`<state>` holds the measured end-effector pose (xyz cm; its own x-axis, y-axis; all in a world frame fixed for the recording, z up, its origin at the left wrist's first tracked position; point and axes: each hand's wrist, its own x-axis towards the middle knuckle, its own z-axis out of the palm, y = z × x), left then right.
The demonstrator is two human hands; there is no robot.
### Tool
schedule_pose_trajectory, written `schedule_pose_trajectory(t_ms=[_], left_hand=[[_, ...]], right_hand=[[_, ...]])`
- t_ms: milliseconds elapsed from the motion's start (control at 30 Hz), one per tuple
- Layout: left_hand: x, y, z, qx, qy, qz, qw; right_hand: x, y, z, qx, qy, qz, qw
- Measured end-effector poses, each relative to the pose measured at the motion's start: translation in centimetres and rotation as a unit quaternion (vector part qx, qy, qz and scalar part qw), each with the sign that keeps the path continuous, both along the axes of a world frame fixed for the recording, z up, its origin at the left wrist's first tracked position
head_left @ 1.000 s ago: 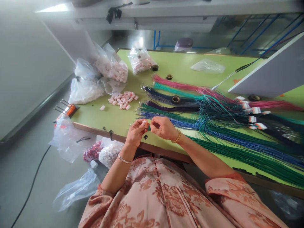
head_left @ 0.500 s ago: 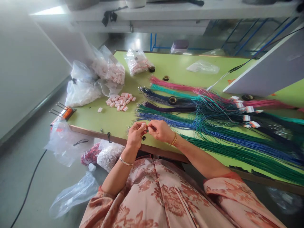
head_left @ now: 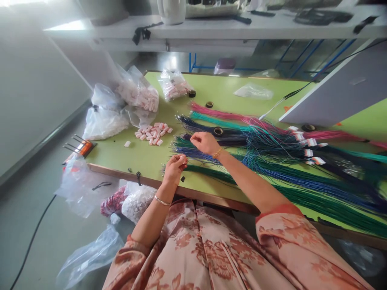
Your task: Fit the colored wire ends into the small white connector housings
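My left hand [head_left: 175,168] is closed near the front edge of the green table [head_left: 136,151], pinching a small white connector [head_left: 182,158] with a green wire [head_left: 211,174] running off to the right. My right hand [head_left: 204,142] has its fingers curled in a pinch over the tips of the blue wire bundle [head_left: 193,152]; whether a wire is between them I cannot make out. Bundles of pink, teal, dark blue, purple and green wires [head_left: 272,141] lie fanned across the table to the right.
A pile of loose pink-white connectors [head_left: 153,132] lies at the left, with plastic bags of connectors [head_left: 136,94] behind it. Small tape rolls [head_left: 218,131] sit among the wires. A white board [head_left: 335,92] slants at the right. Bags hang off the table edge [head_left: 81,185].
My right hand left my left hand and moved up and away to the blue wire tips. My left hand stayed put with the connector.
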<state>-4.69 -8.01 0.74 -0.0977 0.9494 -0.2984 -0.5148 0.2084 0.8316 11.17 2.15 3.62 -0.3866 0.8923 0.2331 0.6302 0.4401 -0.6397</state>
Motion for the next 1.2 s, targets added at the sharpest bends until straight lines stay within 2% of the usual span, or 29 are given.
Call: schedule_pose_trajectory(t_ms=[67, 167, 267, 367, 467, 533, 633, 700, 733, 800, 900, 967, 1200], left_hand=[[-0.1, 0.2, -0.5, -0.003, -0.001, -0.003, 1.000], [-0.1, 0.3, -1.0, -0.004, -0.002, 0.002, 1.000], [-0.2, 0.1, -1.0, -0.008, 0.000, 0.001, 1.000], [-0.3, 0.0, -0.8, -0.014, 0.004, -0.003, 1.000], [-0.3, -0.1, -0.8, -0.011, 0.004, -0.004, 1.000], [-0.3, -0.1, -0.7, -0.008, 0.001, -0.006, 1.000], [-0.2, -0.1, -0.7, -0.010, -0.002, -0.004, 1.000], [-0.2, -0.2, -0.6, -0.011, -0.002, -0.003, 1.000], [-0.2, -0.2, -0.6, -0.010, -0.002, -0.004, 1.000], [-0.2, -0.2, -0.6, -0.008, -0.003, -0.004, 1.000], [-0.3, -0.2, -0.7, -0.013, 0.000, 0.001, 1.000], [-0.2, -0.1, -0.7, -0.014, 0.002, 0.004, 1.000], [0.7, 1.4, 0.2, 0.032, -0.036, 0.026, 0.998]], right_hand=[[-1.3, 1.8, -0.7, -0.008, -0.072, -0.011, 0.997], [-3.3, 3.0, -1.7, -0.015, -0.149, -0.029, 0.988], [-4.2, 3.3, -2.2, -0.018, -0.154, -0.034, 0.987], [-3.5, 3.9, -2.1, -0.015, -0.079, -0.012, 0.997], [-2.2, 4.7, -1.7, -0.078, 0.048, 0.006, 0.996], [-1.6, 5.1, -1.3, -0.148, 0.148, 0.005, 0.978], [-1.2, 5.2, -0.3, -0.230, 0.287, 0.008, 0.930], [-1.2, 5.1, 0.3, -0.259, 0.336, 0.022, 0.905], [-1.3, 5.1, 0.5, -0.265, 0.341, 0.028, 0.901], [-1.4, 5.1, 0.8, -0.253, 0.313, 0.035, 0.915], [-1.3, 5.2, 0.6, -0.186, 0.219, 0.038, 0.957], [-1.1, 4.9, 0.4, -0.149, 0.183, 0.043, 0.971], [-0.2, 0.1, -0.1, -0.113, 0.202, 0.103, 0.967]])
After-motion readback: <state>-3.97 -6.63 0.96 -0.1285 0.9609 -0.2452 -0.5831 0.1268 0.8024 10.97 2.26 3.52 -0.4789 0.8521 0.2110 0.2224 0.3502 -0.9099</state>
